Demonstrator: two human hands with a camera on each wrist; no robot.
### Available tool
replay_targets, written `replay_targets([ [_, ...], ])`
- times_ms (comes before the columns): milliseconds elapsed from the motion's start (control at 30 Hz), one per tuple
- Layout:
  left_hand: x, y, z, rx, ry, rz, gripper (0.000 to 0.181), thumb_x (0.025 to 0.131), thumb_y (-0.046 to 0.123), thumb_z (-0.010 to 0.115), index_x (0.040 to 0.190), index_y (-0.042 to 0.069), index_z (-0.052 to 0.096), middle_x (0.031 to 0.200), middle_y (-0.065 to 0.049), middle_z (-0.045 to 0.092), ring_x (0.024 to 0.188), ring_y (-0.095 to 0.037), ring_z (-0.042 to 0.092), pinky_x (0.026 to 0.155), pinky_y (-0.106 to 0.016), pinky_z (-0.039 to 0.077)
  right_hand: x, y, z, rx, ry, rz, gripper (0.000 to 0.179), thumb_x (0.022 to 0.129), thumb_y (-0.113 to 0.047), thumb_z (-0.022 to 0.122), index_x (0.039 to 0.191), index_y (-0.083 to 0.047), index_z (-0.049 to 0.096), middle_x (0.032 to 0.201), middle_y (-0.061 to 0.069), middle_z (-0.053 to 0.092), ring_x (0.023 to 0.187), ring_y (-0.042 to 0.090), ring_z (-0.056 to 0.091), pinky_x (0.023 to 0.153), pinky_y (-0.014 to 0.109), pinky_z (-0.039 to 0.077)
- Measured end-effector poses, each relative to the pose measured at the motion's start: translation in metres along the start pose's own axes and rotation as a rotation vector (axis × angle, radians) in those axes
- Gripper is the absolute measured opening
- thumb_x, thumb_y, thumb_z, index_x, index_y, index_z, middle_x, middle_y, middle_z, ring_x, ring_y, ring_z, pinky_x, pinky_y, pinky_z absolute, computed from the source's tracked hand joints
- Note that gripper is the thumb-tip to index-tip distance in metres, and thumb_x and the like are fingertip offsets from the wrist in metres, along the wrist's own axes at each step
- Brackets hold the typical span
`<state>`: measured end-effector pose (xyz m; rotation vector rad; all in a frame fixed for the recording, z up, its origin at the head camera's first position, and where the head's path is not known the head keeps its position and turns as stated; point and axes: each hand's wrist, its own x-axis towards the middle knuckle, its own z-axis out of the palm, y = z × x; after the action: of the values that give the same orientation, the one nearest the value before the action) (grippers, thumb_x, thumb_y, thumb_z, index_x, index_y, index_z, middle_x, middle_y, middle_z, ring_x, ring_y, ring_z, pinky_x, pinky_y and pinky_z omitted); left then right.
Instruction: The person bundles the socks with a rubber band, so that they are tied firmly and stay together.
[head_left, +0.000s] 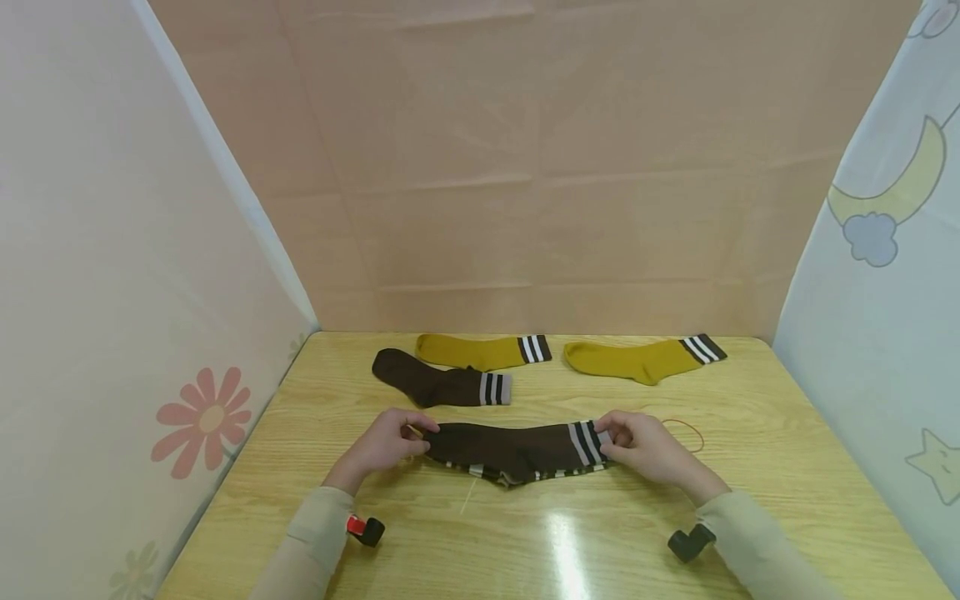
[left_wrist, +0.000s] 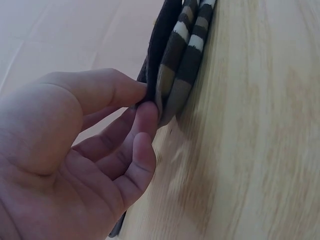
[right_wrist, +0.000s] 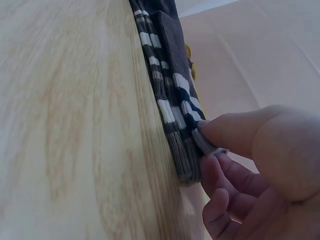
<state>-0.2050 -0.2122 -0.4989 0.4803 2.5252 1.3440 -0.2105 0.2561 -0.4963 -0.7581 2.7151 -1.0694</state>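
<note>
A dark brown sock [head_left: 487,444] with a grey, black-striped cuff lies sideways in the middle of the head view. Its toe end is pinched between thumb and fingers of my left hand [head_left: 386,443]. At the cuff, my right hand [head_left: 651,447] pinches the edge; the right wrist view shows thumb and fingers on the grey cuff [right_wrist: 206,142]. Directly under the brown sock are two layers of striped sock [right_wrist: 166,110], patterned in white, brown and black. In the left wrist view their rounded toe ends [left_wrist: 175,97] sit beside the brown toe. Most of their length is hidden.
Behind lie another brown sock [head_left: 442,387] and two mustard socks, one left [head_left: 472,352] overlapping that brown sock, one right [head_left: 622,359]. A thin reddish loop [head_left: 702,435] rests on the wooden table [head_left: 480,550] beside my right hand. Cloth walls border the back and sides.
</note>
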Motion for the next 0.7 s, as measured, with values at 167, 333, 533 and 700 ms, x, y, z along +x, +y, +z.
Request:
replay_targets([
  [167, -0.0001, 0.0001, 0.0009, -0.006, 0.011, -0.012, 0.023, 0.094, 0.002, 0.075, 0.115, 0.010, 0.079, 0.128, -0.015, 0.070, 0.088, -0.018, 0.068, 0.068, -0.029, 0.056, 0.0001, 0.0009, 0.0018, -0.013, 0.000, 0.005, 0.022, 0.097, -0.013, 0.076, 0.118, -0.008, 0.071, 0.088, -0.009, 0.066, 0.076, 0.003, 0.057, 0.068, 0.026, 0.051],
  [333, -0.0010, 0.0002, 0.0015, -0.012, 0.021, -0.023, 0.023, 0.094, 0.003, 0.076, 0.115, 0.010, 0.079, 0.127, -0.014, 0.071, 0.087, -0.018, 0.067, 0.069, -0.029, 0.055, 0.0012, 0.0034, 0.0038, -0.006, 0.001, 0.015, 0.022, 0.097, -0.013, 0.077, 0.117, -0.008, 0.071, 0.090, -0.008, 0.067, 0.076, 0.002, 0.059, 0.069, 0.026, 0.052],
  [533, -0.0013, -0.0018, 0.0023, -0.018, 0.030, -0.029, 0.023, 0.094, 0.005, 0.077, 0.116, 0.011, 0.078, 0.128, -0.013, 0.070, 0.085, -0.016, 0.066, 0.068, -0.029, 0.055, 0.0017, 0.0037, 0.0039, -0.010, 0.002, 0.044, 0.022, 0.096, -0.011, 0.077, 0.117, -0.009, 0.071, 0.087, -0.007, 0.064, 0.071, 0.006, 0.056, 0.069, 0.027, 0.050],
  [700, -0.0012, -0.0025, 0.0037, -0.010, 0.042, -0.035, 0.022, 0.094, 0.005, 0.077, 0.115, 0.012, 0.079, 0.129, -0.013, 0.070, 0.084, -0.016, 0.066, 0.068, -0.029, 0.055, 0.0031, 0.0026, 0.0033, -0.016, 0.005, 0.069, 0.023, 0.096, -0.012, 0.077, 0.117, -0.009, 0.071, 0.090, -0.005, 0.064, 0.071, 0.007, 0.054, 0.070, 0.028, 0.047],
])
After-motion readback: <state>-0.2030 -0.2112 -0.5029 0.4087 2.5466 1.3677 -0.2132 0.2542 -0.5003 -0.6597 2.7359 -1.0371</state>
